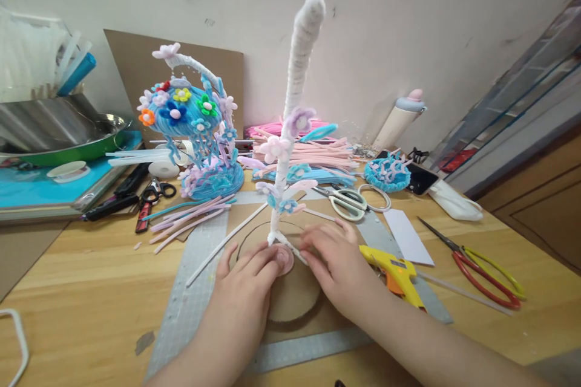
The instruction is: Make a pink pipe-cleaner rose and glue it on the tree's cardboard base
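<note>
1. White wrapped stem (294, 94) stood upright, leaning slightly right at its top, just beyond the left hand (247, 278) and left of the right hand (333, 254).
2. Pastel flowers (275, 149) were attached along the lower stem, above both hands.
3. Left hand: fingers were bent together over a pink disc (285, 259); whether they gripped it could not be determined.
4. Right hand: fingers were curled, with fingertips at a white foot (293, 249) of the stem; closure on it could not be determined.
5. Beneath both hands lay cardboard (295, 302) with a circular outline, on a grey cutting mat (181, 314) covering part of the worktop (91, 290).
6. Right of the right hand lay a yellow glue gun (399, 278) and, farther out, red-and-yellow-handled scissors (488, 275).
7. Beyond the left hand, to its left, stood a blue flowered model (190, 115).
</note>
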